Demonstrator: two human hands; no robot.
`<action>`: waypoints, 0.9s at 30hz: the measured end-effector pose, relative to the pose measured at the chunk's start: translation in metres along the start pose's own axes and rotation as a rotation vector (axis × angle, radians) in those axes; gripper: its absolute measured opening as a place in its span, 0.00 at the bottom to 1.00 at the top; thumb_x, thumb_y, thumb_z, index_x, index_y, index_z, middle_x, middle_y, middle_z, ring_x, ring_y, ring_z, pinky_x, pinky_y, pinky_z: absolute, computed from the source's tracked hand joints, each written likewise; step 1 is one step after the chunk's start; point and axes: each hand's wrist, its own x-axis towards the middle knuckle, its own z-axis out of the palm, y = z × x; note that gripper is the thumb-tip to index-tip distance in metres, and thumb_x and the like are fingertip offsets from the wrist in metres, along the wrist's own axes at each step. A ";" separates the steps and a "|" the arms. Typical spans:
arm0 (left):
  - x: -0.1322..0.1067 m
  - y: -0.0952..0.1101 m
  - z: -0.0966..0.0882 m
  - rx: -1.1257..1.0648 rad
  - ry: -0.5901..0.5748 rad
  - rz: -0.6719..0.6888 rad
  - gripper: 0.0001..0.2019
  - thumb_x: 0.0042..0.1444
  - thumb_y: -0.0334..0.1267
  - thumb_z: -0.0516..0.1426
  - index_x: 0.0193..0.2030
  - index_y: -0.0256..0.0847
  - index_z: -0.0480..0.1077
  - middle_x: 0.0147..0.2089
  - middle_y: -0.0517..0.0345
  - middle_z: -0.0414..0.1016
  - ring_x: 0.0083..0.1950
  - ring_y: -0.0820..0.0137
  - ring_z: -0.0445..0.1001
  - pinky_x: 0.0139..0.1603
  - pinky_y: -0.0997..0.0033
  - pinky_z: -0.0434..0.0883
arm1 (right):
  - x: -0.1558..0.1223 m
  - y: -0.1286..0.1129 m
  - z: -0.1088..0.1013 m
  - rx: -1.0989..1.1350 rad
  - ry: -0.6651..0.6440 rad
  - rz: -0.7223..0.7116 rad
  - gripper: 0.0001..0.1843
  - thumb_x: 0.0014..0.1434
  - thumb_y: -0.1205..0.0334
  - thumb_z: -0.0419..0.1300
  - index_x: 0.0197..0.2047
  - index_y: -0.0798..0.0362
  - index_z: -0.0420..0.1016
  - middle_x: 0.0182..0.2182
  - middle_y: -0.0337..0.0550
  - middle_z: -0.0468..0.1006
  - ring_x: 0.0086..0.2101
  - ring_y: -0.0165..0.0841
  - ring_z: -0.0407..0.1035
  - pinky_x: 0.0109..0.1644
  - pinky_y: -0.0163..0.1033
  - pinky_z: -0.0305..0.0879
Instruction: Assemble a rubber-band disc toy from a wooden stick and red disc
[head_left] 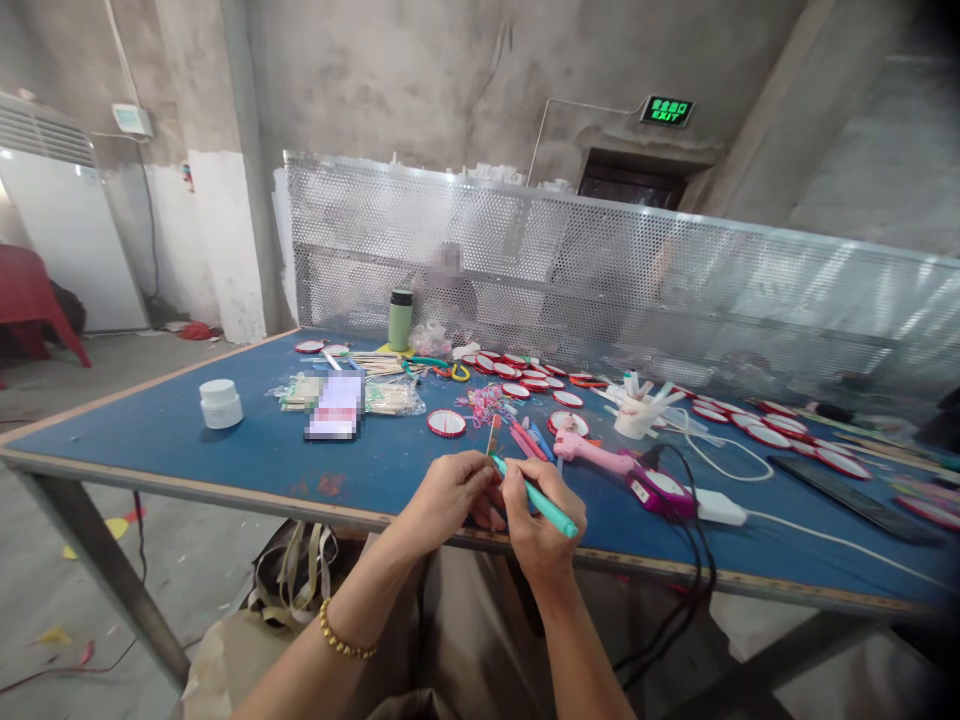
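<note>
My right hand [537,525] is closed round a teal pen [537,497], its tip pointing up and left toward my left hand. My left hand [448,495] is closed in a pinch on a thin wooden stick [491,437] that rises from its fingers, and a small reddish piece sits under the fingers. Both hands meet at the near edge of the blue table [187,440]. Just beyond them lie several coloured pens [529,440] and a pink glue gun [600,457].
Red-rimmed round discs [447,423] are scattered across the table, with a white jar [220,403], a green bottle [400,320], bundles of wooden sticks [382,395], a white cup of sticks [636,410], cables and a dark phone [855,497]. A perforated metal screen [600,270] stands behind.
</note>
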 end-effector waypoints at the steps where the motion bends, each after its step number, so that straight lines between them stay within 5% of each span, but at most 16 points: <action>1: 0.000 0.000 0.000 0.003 -0.001 0.001 0.16 0.58 0.52 0.53 0.31 0.40 0.65 0.23 0.61 0.72 0.24 0.70 0.75 0.26 0.73 0.72 | 0.000 0.000 0.000 -0.002 0.001 0.000 0.07 0.62 0.66 0.57 0.33 0.52 0.74 0.26 0.38 0.77 0.25 0.28 0.71 0.31 0.32 0.68; 27: 0.000 0.000 0.000 0.012 0.013 -0.002 0.14 0.60 0.48 0.53 0.31 0.39 0.65 0.23 0.62 0.72 0.24 0.71 0.75 0.26 0.74 0.72 | -0.001 0.002 0.001 -0.005 -0.005 -0.003 0.07 0.62 0.67 0.57 0.32 0.53 0.73 0.25 0.37 0.76 0.24 0.27 0.70 0.31 0.31 0.65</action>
